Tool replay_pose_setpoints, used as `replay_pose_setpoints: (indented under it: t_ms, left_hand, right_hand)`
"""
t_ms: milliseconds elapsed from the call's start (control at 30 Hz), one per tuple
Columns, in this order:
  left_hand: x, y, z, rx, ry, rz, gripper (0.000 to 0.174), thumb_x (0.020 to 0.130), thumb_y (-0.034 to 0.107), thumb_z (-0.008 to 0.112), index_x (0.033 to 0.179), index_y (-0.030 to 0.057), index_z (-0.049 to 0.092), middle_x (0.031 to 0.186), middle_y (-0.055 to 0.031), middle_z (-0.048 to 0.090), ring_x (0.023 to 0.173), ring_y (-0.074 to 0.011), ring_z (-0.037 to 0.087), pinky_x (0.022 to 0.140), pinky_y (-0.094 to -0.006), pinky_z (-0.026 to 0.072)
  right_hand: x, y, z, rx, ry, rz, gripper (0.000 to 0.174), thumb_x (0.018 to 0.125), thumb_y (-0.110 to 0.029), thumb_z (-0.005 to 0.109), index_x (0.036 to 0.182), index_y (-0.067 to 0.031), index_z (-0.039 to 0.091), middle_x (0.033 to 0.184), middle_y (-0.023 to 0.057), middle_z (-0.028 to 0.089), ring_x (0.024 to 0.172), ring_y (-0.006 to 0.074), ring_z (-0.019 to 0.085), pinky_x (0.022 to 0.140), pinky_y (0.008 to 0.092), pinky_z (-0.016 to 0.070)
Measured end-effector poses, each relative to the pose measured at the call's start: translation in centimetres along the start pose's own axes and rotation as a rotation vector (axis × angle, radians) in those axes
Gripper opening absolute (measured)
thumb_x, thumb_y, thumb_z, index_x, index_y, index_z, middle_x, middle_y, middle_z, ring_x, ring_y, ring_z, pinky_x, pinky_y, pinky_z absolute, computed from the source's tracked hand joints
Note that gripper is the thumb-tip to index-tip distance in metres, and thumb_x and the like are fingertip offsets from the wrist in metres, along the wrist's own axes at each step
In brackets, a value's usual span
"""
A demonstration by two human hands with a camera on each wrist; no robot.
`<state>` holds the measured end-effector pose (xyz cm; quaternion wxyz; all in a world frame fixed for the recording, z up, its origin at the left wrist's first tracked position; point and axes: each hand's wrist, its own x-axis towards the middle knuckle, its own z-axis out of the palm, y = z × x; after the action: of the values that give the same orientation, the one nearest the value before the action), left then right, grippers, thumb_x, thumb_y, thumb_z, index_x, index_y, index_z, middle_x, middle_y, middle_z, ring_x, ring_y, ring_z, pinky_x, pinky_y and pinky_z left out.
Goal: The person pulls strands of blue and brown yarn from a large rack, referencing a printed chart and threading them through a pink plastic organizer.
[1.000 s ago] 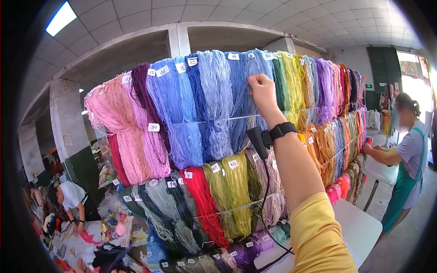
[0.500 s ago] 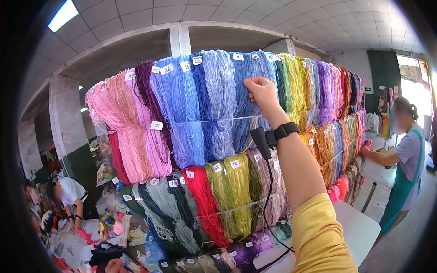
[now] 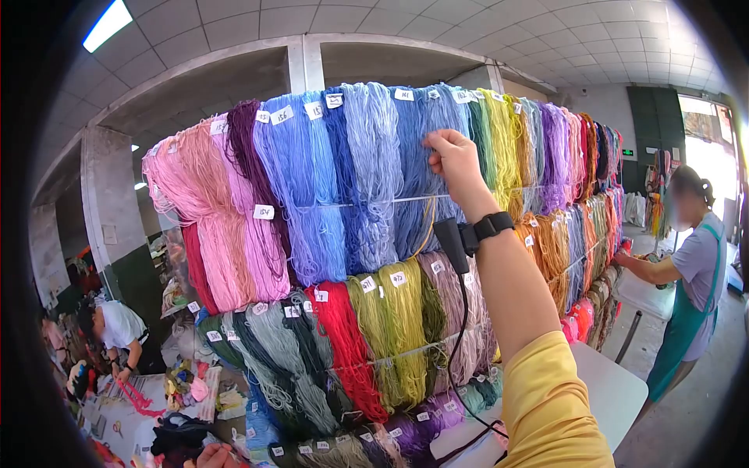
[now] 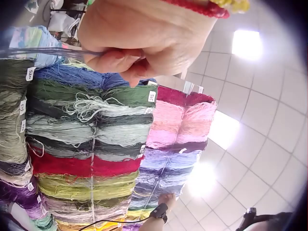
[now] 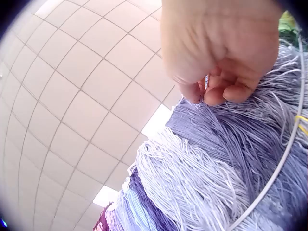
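Hanks of yarn with paper number tags hang in rows on a rack. High on the rack, my right hand [image 3: 460, 160] is at a blue hank [image 3: 411, 164]. The right wrist view shows its thumb and fingertips [image 5: 219, 96] pinching grey-blue strands [image 5: 211, 125] at the top of that hank. Low in the head view, my left hand [image 3: 217, 456] is partly cut off by the frame edge. In the left wrist view the left hand [image 4: 144, 38] curls its fingers round a thin bundle of grey-blue threads [image 4: 48, 51], which stretches off to the left.
A white tabletop [image 3: 612, 382] and a metal bar [image 3: 628, 337] stand right of the rack. A person in a teal apron [image 3: 690, 296] works at its far right. Another person [image 3: 123, 331] bends over a cluttered table at left. A black cable [image 3: 460, 335] hangs from my right wrist.
My left hand has moved rightward along the bottom of the head view. The right hand stays at the blue hank, with its fingers slightly shifted. The person at left has moved their hands over pink yarn.
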<state>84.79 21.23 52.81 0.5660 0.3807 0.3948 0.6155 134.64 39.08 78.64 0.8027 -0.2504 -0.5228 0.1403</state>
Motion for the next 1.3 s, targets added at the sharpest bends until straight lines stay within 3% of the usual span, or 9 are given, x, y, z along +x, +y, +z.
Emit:
replay_pose_setpoints:
  t_ms: [167, 400, 500, 700, 767, 900, 1000, 1100, 1300]
  left_hand:
    - [1.0, 0.8, 2.4, 0.004, -0.097, -0.076, 0.009, 0.090, 0.011, 0.046, 0.087, 0.0047, 0.051, 0.056, 0.0034, 0.033, 0.043, -0.0067, 0.028, 0.040, -0.0209, 0.0247]
    - [4.2, 5.0, 12.4, 0.136, -0.263, 0.123, 0.013, 0.082, 0.011, 0.056, 0.081, -0.0013, 0.058, 0.062, -0.0015, 0.050, 0.053, -0.0102, 0.046, 0.049, -0.0224, 0.0354]
    - [6.2, 6.6, 18.6, 0.245, -0.432, 0.294, 0.014, 0.083, 0.013, 0.055, 0.080, -0.0014, 0.058, 0.062, -0.0021, 0.050, 0.053, -0.0109, 0.047, 0.051, -0.0233, 0.0372]
    - [9.7, 7.2, 29.3, 0.332, -0.555, 0.371, 0.016, 0.085, 0.014, 0.053, 0.090, -0.0006, 0.058, 0.079, -0.0027, 0.059, 0.072, -0.0108, 0.056, 0.064, -0.0233, 0.0432]
    - [9.4, 7.0, 31.2, 0.243, -0.620, 0.314, 0.015, 0.086, 0.013, 0.052, 0.090, -0.0002, 0.057, 0.076, -0.0021, 0.058, 0.069, -0.0103, 0.055, 0.064, -0.0239, 0.0436]
    - [10.0, 7.3, 32.3, 0.105, -0.739, 0.249, 0.012, 0.086, 0.010, 0.049, 0.087, 0.0003, 0.057, 0.066, -0.0016, 0.053, 0.056, -0.0103, 0.050, 0.058, -0.0243, 0.0430]
    - [8.9, 8.4, 31.8, -0.034, -0.685, 0.299, 0.010, 0.086, 0.011, 0.049, 0.085, 0.0023, 0.054, 0.057, 0.0044, 0.040, 0.047, -0.0057, 0.035, 0.049, -0.0213, 0.0335]
    - [8.2, 8.0, 30.7, 0.017, -0.674, 0.344, 0.010, 0.086, 0.013, 0.050, 0.084, 0.0037, 0.052, 0.055, 0.0066, 0.033, 0.045, -0.0038, 0.027, 0.043, -0.0205, 0.0237]
    - [4.2, 4.0, 24.1, 0.282, -0.614, 0.340, 0.012, 0.085, 0.014, 0.051, 0.081, 0.0030, 0.051, 0.057, 0.0052, 0.038, 0.046, -0.0041, 0.030, 0.042, -0.0203, 0.0238]
  right_hand:
    - [-0.8, -0.9, 0.0, 0.245, -0.045, 0.087, 0.008, 0.083, -0.012, 0.055, 0.079, -0.0041, 0.056, 0.065, 0.0003, 0.053, 0.048, 0.0058, 0.043, 0.043, 0.0213, 0.0364]
    - [-5.7, -1.8, 1.2, 0.013, 0.067, -0.099, 0.010, 0.082, -0.013, 0.057, 0.077, -0.0034, 0.056, 0.058, -0.0014, 0.049, 0.047, 0.0043, 0.041, 0.042, 0.0191, 0.0326]
    - [-11.7, -1.6, 3.3, -0.404, -0.028, -0.286, 0.010, 0.080, -0.012, 0.057, 0.079, -0.0012, 0.056, 0.063, 0.0033, 0.054, 0.056, 0.0094, 0.050, 0.053, 0.0249, 0.0419]
    - [-20.1, -0.7, 5.7, -0.433, -0.244, -0.386, 0.005, 0.079, -0.007, 0.058, 0.079, -0.0032, 0.055, 0.065, 0.0099, 0.055, 0.056, 0.0203, 0.055, 0.052, 0.0293, 0.0437]
    - [-20.4, -0.5, 5.6, -0.480, -0.270, -0.463, 0.005, 0.079, -0.005, 0.060, 0.081, -0.0030, 0.056, 0.064, 0.0052, 0.054, 0.055, 0.0135, 0.052, 0.051, 0.0274, 0.0420]
    - [-20.2, 0.0, 4.9, -0.602, -0.315, -0.594, 0.009, 0.078, -0.005, 0.061, 0.086, -0.0022, 0.057, 0.068, 0.0051, 0.056, 0.056, 0.0102, 0.051, 0.051, 0.0255, 0.0423]
    - [-16.9, -0.2, 3.5, -0.391, -0.291, -0.484, 0.009, 0.080, -0.010, 0.059, 0.084, -0.0017, 0.059, 0.078, 0.0100, 0.060, 0.062, 0.0187, 0.058, 0.056, 0.0277, 0.0458]
    - [-10.4, -1.6, 2.5, -0.206, -0.008, -0.166, 0.016, 0.084, -0.014, 0.056, 0.088, 0.0003, 0.059, 0.075, 0.0058, 0.059, 0.058, 0.0089, 0.056, 0.053, 0.0232, 0.0442]
    - [-0.9, -0.1, 3.2, -0.719, 0.193, -0.409, 0.023, 0.077, -0.023, 0.061, 0.088, -0.0020, 0.060, 0.079, 0.0107, 0.063, 0.075, 0.0253, 0.061, 0.068, 0.0335, 0.0467]
